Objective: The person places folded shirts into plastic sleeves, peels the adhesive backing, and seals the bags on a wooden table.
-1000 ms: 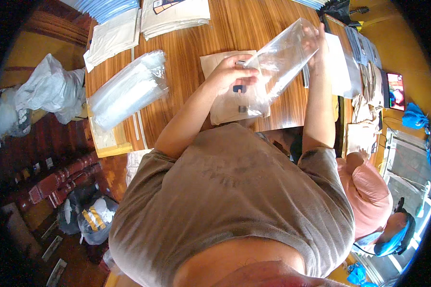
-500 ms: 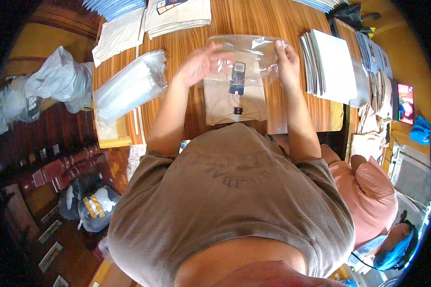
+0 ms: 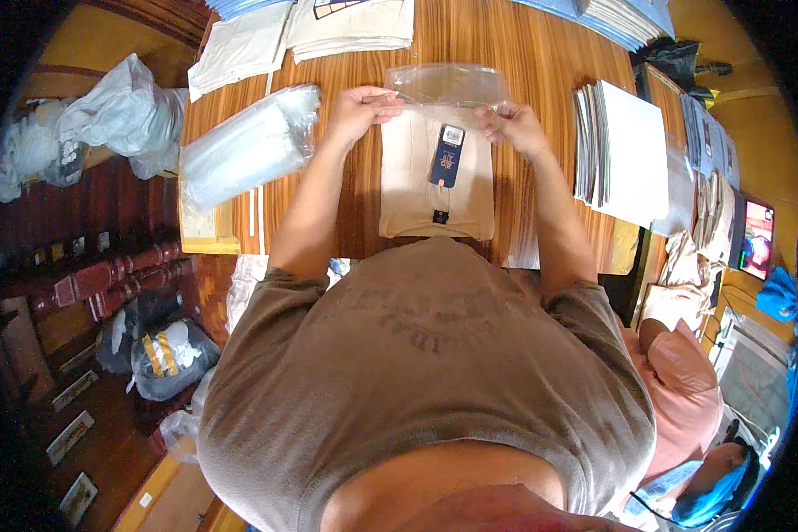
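Note:
A folded beige shirt (image 3: 408,191) lies on the wooden table in front of me, its neckline toward my body. On it rests a dark blue hang tag (image 3: 447,156) with a white label. Just past the shirt's far end, a clear plastic bag (image 3: 448,86) is stretched between my hands. My left hand (image 3: 367,111) pinches one edge of the bag near its left corner. The edge on the other side is pinched by my right hand (image 3: 514,124). The side of the bag nearest me runs over the shirt's far end.
A pile of clear plastic bags (image 3: 253,146) lies on the table at left. At right stands a stack of white boards (image 3: 625,151). Folded pale garments (image 3: 350,31) are stacked at the far left, blue ones (image 3: 612,19) at the far right. Another person (image 3: 678,372) sits at my right.
My left hand has closed on the bag's left edge. My right hand has come down and a little inward, and the bag no longer covers the hang tag.

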Motion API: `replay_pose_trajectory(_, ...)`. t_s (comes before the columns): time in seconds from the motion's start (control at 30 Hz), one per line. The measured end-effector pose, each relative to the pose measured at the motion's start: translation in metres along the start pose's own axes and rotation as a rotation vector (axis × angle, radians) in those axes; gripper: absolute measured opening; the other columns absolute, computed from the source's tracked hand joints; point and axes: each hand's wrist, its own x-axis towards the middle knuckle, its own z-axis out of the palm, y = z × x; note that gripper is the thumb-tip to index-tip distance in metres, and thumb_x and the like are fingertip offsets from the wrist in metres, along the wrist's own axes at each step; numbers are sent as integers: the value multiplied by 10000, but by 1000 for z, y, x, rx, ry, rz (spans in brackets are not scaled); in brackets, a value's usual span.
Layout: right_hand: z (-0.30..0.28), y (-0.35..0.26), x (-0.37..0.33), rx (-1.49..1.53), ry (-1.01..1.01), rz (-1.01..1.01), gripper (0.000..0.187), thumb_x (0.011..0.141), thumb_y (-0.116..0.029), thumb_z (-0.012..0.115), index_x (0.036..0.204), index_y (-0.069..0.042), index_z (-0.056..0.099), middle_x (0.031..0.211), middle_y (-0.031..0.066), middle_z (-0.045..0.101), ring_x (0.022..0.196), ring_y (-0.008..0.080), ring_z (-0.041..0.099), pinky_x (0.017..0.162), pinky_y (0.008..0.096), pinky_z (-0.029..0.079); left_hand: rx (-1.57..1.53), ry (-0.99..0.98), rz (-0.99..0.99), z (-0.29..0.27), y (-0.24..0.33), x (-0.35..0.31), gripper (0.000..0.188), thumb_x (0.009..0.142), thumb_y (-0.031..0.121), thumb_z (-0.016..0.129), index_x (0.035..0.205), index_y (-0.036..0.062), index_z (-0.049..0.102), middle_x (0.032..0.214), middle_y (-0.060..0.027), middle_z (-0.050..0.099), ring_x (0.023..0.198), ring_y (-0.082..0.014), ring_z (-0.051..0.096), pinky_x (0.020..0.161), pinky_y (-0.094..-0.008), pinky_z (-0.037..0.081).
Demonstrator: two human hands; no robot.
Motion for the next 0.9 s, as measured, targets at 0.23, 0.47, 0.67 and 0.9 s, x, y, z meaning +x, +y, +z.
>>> replay_pose_trajectory(0.23,-12,34,67,-262,235,-201,255,840,-181,864,983,10,776,793,68,762,712,155,712,624,283,562,363,338,308,4,-39,41,152,879,67,814,980,-35,766,923,-134,795,767,-157,741,691,-286,573)
replay_pose_trajectory(0.47,-7,51,35,33,151,90,286,867,-186,871,1020,26,754,926,94,772,795,173,749,717,305,636,218,206,145,-10,-70,31,202,874,112,842,997,-25,759,894,-105,781,729,-129,710,629,-268,570)
replay_pose_trajectory(0.67,-4,47,-4,231,194,60,328,907,-212,837,1096,37,738,950,116,775,826,202,767,725,319,646,145,121,38,-10,-68,7,262,883,152,850,1059,-14,750,941,-83,778,782,-111,707,634,-252,566)
replay_pose_trajectory(0.9,-16,33,-8,188,164,127,365,927,-300,817,1137,-10,747,1020,116,783,889,196,766,780,312,619,189,34,-51,-14,-58,6,379,883,209,859,1157,-6,710,1072,-67,762,851,-111,701,693,-246,572)
